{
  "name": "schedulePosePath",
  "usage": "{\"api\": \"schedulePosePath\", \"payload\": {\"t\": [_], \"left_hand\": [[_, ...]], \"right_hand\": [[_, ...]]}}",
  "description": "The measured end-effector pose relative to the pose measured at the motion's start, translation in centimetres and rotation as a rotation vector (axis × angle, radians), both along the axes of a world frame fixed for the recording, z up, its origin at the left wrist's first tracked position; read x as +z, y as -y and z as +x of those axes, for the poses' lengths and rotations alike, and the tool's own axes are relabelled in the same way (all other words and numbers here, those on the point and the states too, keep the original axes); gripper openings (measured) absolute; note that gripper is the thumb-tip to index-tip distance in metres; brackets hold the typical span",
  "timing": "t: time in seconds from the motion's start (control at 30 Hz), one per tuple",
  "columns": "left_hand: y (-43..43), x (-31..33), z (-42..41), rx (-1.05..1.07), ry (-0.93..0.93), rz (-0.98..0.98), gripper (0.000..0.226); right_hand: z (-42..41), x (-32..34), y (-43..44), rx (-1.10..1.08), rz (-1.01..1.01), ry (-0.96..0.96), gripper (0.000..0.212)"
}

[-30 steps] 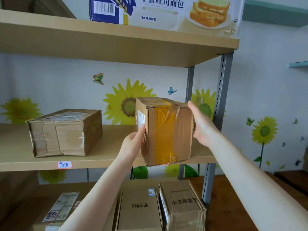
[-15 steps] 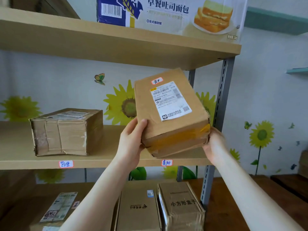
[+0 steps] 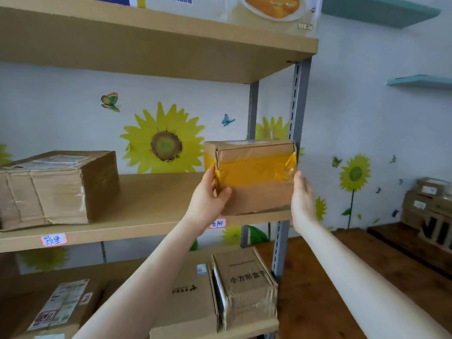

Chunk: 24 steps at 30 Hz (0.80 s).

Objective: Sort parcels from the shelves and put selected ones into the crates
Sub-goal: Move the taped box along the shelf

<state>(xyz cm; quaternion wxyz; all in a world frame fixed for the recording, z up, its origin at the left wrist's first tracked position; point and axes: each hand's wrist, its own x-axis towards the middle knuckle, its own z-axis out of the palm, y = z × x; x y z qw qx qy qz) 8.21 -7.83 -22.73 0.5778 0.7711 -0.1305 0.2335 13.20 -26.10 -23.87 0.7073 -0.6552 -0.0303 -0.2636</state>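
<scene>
— The fingers, what are they doing?
— The left hand [image 3: 209, 195] has its thumb across the front of the small brown cardboard parcel with yellow tape [image 3: 252, 177], clasping its left edge. The right hand [image 3: 302, 195] lies flat and spread against the parcel's right side, fingers straight, not curled round it.
— And where is the parcel?
— At the right end of the light wooden middle shelf [image 3: 137, 216], upright, its base at the front edge above a pink handwritten label [image 3: 217, 223].
— Anything beside it?
— A larger crumpled brown cardboard box [image 3: 58, 189], well apart, at the left of that shelf.
</scene>
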Motion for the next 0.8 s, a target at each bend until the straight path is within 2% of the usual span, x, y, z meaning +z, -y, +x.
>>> {"api": "schedulePosePath", "payload": {"t": [0.07,0.13,0.3,0.4,0.47,0.57,0.6,0.67,0.8], "left_hand": [[0.9,-0.4,1.1,0.071,0.012,0.133,0.062],[1.6,-0.8,2.0,0.1,0.03,0.188,0.062],[2.4,-1.2,3.5,0.166,0.036,0.179,0.058],[2.8,-1.6,3.5,0.202,0.049,0.129,0.052],[3.2,-2.5,2.6,0.295,0.129,0.043,0.042],[3.9,-6.1,0.1,0.371,0.339,-0.192,0.014],[4.1,-7.9,-0.8,0.382,0.352,-0.254,0.013],[4.5,-12.2,-2.0,0.396,0.245,-0.305,0.019],[4.0,-19.9,-1.7,0.456,-0.294,-0.118,0.014]], "right_hand": [[0.2,-0.9,1.5,0.041,-0.198,-0.012,0.037],[0.7,-1.5,2.7,0.047,-0.379,-0.017,0.021],[1.6,-1.4,4.0,0.011,-0.461,0.029,0.017],[1.9,-1.6,3.9,0.016,-0.379,-0.003,0.022],[1.9,-2.5,4.1,0.016,-0.208,-0.039,0.026],[1.5,-6.5,4.4,-0.042,-0.009,-0.06,0.012],[1.2,-8.5,4.4,-0.053,0.024,-0.081,0.008],[0.7,-12.6,4.3,-0.044,0.024,-0.16,0.012],[0.9,-19.2,3.2,-0.033,-0.151,-0.385,0.014]]}}
